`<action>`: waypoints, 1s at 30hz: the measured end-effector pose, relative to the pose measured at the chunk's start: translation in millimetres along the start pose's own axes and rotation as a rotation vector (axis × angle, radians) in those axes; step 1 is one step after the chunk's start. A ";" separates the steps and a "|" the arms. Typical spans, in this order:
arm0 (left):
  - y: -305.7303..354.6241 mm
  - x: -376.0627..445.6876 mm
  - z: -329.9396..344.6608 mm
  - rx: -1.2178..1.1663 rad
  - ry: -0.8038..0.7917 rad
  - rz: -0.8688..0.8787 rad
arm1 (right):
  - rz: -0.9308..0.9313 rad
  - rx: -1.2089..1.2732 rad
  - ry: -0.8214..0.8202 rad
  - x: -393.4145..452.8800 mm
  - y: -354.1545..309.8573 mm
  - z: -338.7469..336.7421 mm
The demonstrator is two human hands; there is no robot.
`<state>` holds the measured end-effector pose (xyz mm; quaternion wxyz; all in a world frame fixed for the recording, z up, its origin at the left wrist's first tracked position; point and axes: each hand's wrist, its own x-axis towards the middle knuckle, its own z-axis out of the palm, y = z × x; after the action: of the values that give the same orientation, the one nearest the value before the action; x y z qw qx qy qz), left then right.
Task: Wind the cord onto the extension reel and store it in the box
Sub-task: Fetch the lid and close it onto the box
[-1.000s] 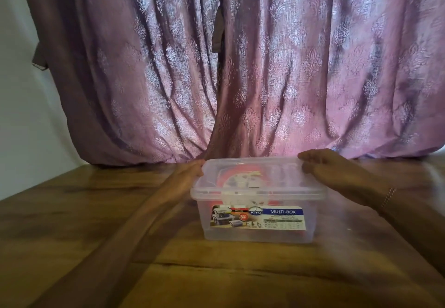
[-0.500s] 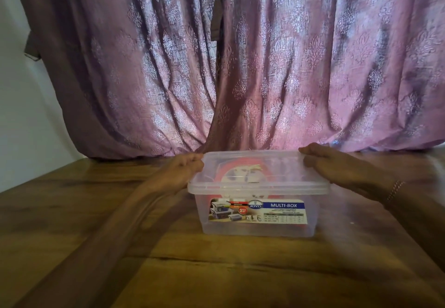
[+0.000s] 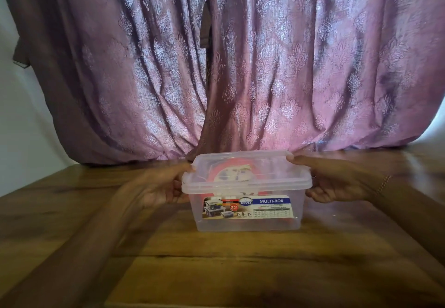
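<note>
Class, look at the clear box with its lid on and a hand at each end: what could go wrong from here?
1. The lid may not be fully seated; the left hand and right hand grip its ends, so lifting could pop it off.
2. The reel inside the box sits high and might hold the lid up.

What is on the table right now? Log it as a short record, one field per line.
surface: wooden table
container: clear plastic box, upright, label facing the camera
lid: clear lid on top of the box
contents: red and white extension reel, seen through the lid
left hand: left hand at the box's left side, at the lid rim
right hand: right hand at the box's right side, at the lid rim
backdrop: purple patterned curtain
</note>
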<state>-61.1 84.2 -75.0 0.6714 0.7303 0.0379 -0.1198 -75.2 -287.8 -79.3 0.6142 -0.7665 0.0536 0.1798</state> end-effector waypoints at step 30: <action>35.6 13.8 -0.5 0.917 0.224 0.231 | -0.083 -0.694 0.231 -17.1 -55.7 7.3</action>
<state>-40.0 79.8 -43.5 0.2812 0.9587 -0.0280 0.0306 -75.7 -269.8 -23.4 0.3142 -0.9461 0.0272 0.0741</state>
